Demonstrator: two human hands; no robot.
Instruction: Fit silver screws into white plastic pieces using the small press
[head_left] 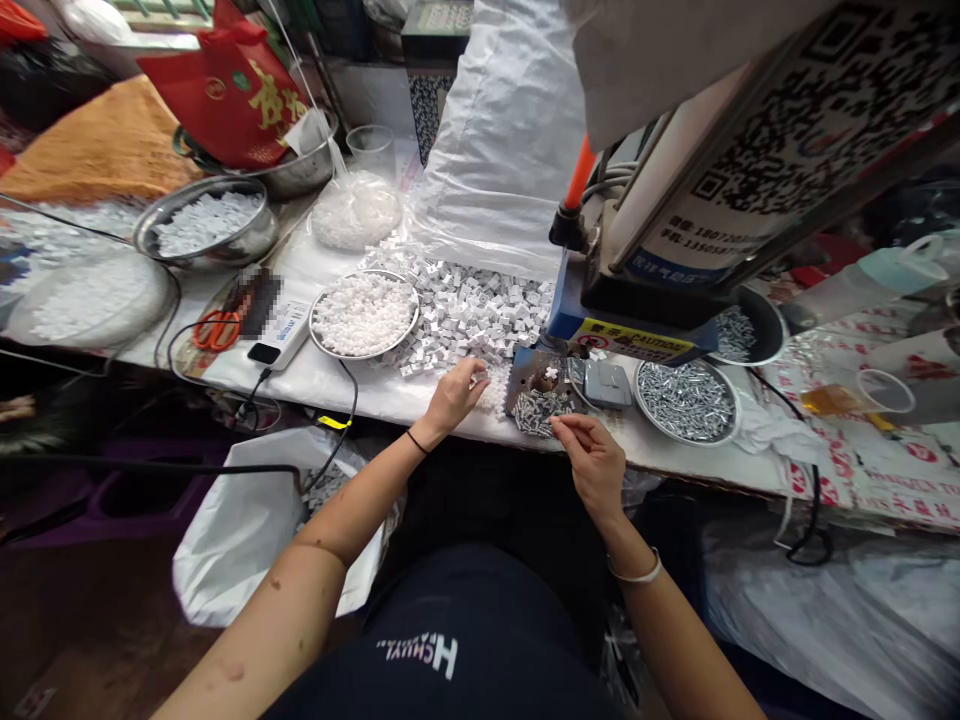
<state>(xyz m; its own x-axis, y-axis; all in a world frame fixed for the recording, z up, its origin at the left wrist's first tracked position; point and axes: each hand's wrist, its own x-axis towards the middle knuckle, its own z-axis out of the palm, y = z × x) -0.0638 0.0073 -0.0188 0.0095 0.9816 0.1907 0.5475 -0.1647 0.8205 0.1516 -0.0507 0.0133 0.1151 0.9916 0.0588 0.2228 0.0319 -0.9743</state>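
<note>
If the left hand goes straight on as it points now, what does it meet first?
Probably the heap of small white plastic pieces; the left hand seems already at its edge, though depth is unclear.

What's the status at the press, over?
Left hand down on the white pieces. Right hand pinched shut at the metal pins, beside the press base. Nothing between hands and base.

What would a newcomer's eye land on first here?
A heap of small white parts spills across the middle of the table, with the left hand reaching into its near edge. At right looms a press bearing a QR label, and the right hand pinches at the metal parts by its base.
</note>
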